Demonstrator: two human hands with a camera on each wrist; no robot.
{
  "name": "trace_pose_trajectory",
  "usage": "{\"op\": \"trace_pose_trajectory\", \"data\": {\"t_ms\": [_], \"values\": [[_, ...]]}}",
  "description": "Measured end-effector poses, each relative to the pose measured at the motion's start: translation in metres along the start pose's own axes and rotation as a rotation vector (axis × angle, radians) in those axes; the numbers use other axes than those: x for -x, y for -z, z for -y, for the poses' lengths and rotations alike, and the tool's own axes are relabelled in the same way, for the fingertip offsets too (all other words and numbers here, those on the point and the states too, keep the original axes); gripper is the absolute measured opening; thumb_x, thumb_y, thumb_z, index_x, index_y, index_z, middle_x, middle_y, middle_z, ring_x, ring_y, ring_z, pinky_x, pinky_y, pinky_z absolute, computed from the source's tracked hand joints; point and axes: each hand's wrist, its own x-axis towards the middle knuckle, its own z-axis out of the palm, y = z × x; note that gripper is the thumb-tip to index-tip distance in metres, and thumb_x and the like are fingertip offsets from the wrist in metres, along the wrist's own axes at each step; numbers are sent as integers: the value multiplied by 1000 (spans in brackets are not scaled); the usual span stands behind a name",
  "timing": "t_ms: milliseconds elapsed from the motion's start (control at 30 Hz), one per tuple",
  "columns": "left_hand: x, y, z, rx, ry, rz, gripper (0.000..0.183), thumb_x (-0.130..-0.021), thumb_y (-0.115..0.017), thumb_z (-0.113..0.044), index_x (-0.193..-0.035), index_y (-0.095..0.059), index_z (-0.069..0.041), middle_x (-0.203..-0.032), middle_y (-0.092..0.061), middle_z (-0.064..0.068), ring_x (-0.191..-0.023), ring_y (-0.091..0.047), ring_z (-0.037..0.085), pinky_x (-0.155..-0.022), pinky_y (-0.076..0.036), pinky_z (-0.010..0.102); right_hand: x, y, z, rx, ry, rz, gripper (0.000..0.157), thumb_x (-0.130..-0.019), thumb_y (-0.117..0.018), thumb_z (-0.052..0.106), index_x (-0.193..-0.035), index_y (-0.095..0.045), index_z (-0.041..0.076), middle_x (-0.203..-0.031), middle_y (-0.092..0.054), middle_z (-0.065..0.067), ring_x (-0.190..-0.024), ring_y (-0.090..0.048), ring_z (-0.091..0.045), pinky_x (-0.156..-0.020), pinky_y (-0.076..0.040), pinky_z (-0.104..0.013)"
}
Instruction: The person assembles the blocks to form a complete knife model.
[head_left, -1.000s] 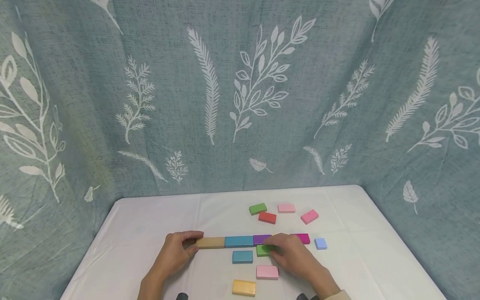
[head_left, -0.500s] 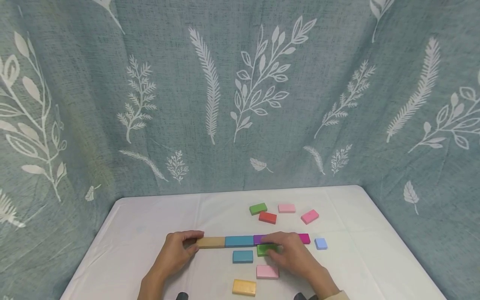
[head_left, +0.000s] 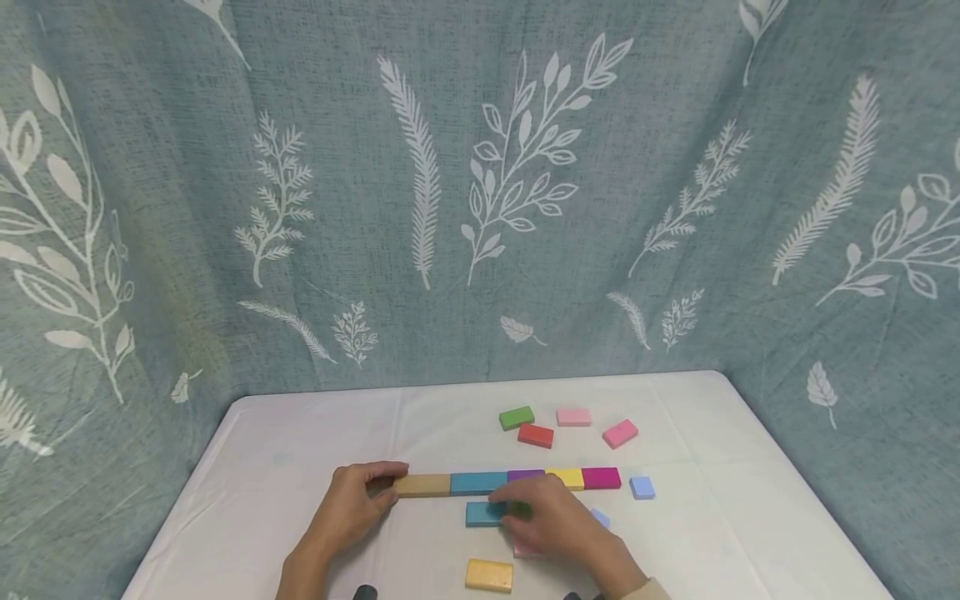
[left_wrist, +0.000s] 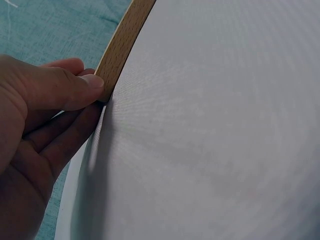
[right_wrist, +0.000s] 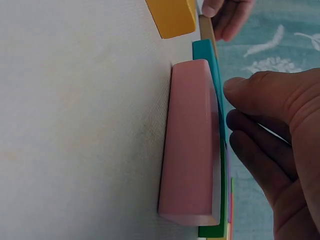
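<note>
My left hand (head_left: 352, 504) pinches the left end of a tan wooden block (head_left: 422, 486) between thumb and fingers. That block starts a straight row, followed by a long blue block (head_left: 478, 482), a purple one (head_left: 525, 475), a yellow one (head_left: 567, 478) and a magenta one (head_left: 602, 477). My right hand (head_left: 551, 517) hovers in front of the row with thumb and fingers apart, fingertips over the right end of a shorter teal block (head_left: 482, 514). It mostly hides a green block. In the right wrist view, nothing is between its fingers, and a pink block (right_wrist: 190, 142) lies beside it.
A yellow-orange block (head_left: 489, 575) lies near the front. Behind the row are a green block (head_left: 517, 417), a red one (head_left: 536, 436) and two pink ones. A small light blue block (head_left: 642, 487) sits right of the row; another light blue piece (head_left: 600, 517) shows beside my right wrist.
My right hand has shifted left and nearer, from the green block to the teal block. It uncovers the yellow block and a light blue piece. My left hand stays put.
</note>
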Motion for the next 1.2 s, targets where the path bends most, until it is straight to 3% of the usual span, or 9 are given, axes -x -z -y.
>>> {"op": "trace_pose_trajectory", "data": {"t_ms": [300, 467, 833, 1200], "values": [[-1, 1, 1, 5, -6, 3, 37, -87, -84, 8, -119, -83, -11, -121, -83, 4, -119, -78, 27, -110, -61, 46, -6, -2, 5, 85, 17, 56, 30, -98, -83, 16, -128, -82, 24, -122, -80, 17, -110, -70, 1, -105, -63, -27], [-2, 1, 1, 3, -6, 1, 37, -87, -84, 8, -119, -83, -11, -120, -83, 4, -118, -78, 27, -109, -61, 46, -9, 3, 6, 86, 28, 17, 30, -98, -82, 12, -125, -82, 24, -121, -80, 18, -108, -71, 2, -106, -63, -31], [-2, 3, 0, 6, -6, 9, 37, -88, -84, 8, -120, -83, -11, -121, -83, 4, -119, -78, 27, -109, -61, 46, -6, 8, 3, 141, 1, -16, 30, -98, -82, 13, -126, -82, 23, -125, -80, 15, -121, -75, -7, -111, -62, -40], [-1, 2, 1, 1, -2, 2, 37, -87, -84, 8, -120, -83, -11, -122, -83, 5, -120, -78, 28, -110, -61, 46, -10, 5, 3, 128, 6, -18, 31, -97, -85, 17, -127, -81, 23, -122, -80, 16, -115, -74, -5, -108, -63, -36]]}}
